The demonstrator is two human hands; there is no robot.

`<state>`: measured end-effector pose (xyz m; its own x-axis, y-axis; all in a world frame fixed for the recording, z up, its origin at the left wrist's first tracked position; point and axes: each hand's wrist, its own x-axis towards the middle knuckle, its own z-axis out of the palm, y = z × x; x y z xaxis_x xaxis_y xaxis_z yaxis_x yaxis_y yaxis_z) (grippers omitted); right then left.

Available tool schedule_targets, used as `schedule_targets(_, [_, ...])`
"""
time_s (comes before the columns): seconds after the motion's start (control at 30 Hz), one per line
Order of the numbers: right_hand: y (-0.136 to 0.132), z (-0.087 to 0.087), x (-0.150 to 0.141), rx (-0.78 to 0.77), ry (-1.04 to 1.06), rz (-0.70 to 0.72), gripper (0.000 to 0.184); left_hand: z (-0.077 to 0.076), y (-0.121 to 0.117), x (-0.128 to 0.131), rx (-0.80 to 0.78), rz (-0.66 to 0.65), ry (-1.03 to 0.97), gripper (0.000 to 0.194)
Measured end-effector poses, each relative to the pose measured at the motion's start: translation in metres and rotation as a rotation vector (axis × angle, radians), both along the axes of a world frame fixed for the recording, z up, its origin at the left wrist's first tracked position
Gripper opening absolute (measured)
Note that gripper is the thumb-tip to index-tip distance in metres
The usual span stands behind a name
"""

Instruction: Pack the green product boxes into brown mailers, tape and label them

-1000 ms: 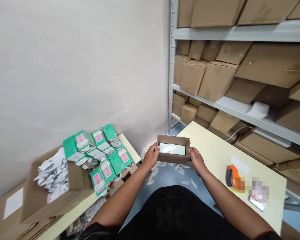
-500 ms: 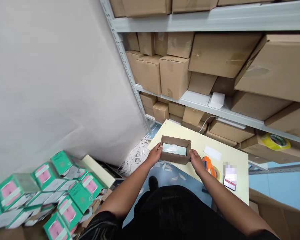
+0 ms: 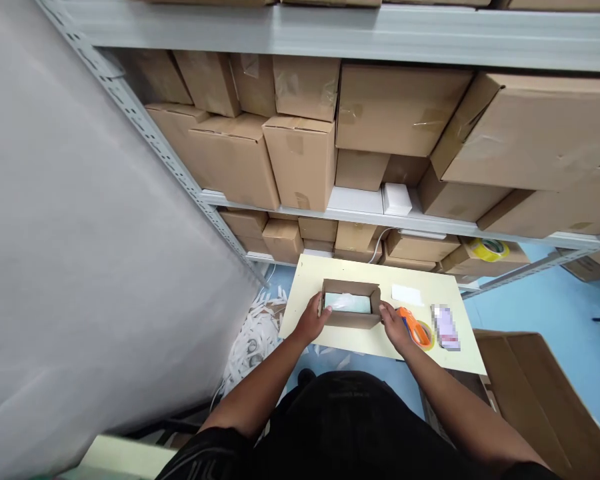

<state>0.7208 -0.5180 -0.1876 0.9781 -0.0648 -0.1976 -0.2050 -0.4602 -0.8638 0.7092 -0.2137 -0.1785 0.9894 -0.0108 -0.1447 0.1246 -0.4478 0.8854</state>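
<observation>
A small open brown cardboard box (image 3: 351, 319) with a pale green packet (image 3: 348, 303) inside sits on the pale yellow table (image 3: 310, 333). My left hand (image 3: 313, 320) grips the box's left end and my right hand (image 3: 393, 325) grips its right end, fingers curled round the walls. An orange tape dispenser (image 3: 414, 326) lies just right of my right hand.
A white label (image 3: 407, 294) and a blurred small item (image 3: 445, 327) lie on the table's right part. Metal shelving (image 3: 380, 217) packed with cardboard boxes stands behind, with a yellow tape roll (image 3: 488, 249). White paper scraps (image 3: 253, 337) litter the blue floor. A large carton (image 3: 540, 393) stands at the right.
The view has swung to the right, away from the green boxes. Both hands have carried the small box over the yellow table and set it down beside the tape dispenser.
</observation>
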Motion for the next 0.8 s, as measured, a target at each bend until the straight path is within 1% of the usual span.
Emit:
schedule_targets(0.1, [0.001,0.004,-0.015,-0.07,-0.018,-0.016,0.063,-0.003,0.01,-0.003,0.103,-0.132,-0.158,0.068])
schedule_targets(0.2, [0.004,0.006,-0.02,-0.127,-0.121,0.102,0.061,-0.008,0.011,-0.001,0.178,-0.262,-0.226,0.059])
schedule_targets(0.23, [0.005,0.006,-0.018,-0.145,-0.153,0.149,0.059,-0.01,0.01,0.001,0.194,-0.285,-0.232,0.056])
schedule_targets(0.3, [0.008,0.005,-0.011,-0.164,-0.188,0.215,0.055,-0.013,0.008,0.007,0.219,-0.288,-0.232,0.053])
schedule_targets(0.37, [0.009,0.004,0.0,-0.168,-0.177,0.235,0.049,-0.012,0.008,0.012,0.226,-0.274,-0.219,0.051])
schedule_targets(0.47, [0.008,0.001,0.016,-0.17,-0.161,0.252,0.041,-0.002,0.013,0.018,0.201,-0.28,-0.173,0.05])
schedule_targets(0.53, [0.005,-0.001,0.023,-0.166,-0.168,0.285,0.037,0.01,0.017,0.023,0.196,-0.274,-0.12,0.049])
schedule_targets(0.6, [0.002,-0.003,0.026,-0.162,-0.181,0.316,0.035,0.023,0.018,0.032,0.224,-0.231,-0.101,0.048])
schedule_targets(0.7, [-0.001,-0.009,0.028,-0.176,-0.206,0.325,0.034,0.038,0.013,0.052,0.285,-0.132,-0.158,0.047])
schedule_targets(0.73, [0.0,-0.012,0.028,-0.189,-0.214,0.312,0.034,0.041,0.01,0.059,0.297,-0.122,-0.179,0.046])
schedule_targets(0.8, [0.002,-0.017,0.029,-0.221,-0.233,0.277,0.032,0.045,0.003,0.071,0.304,-0.144,-0.211,0.044])
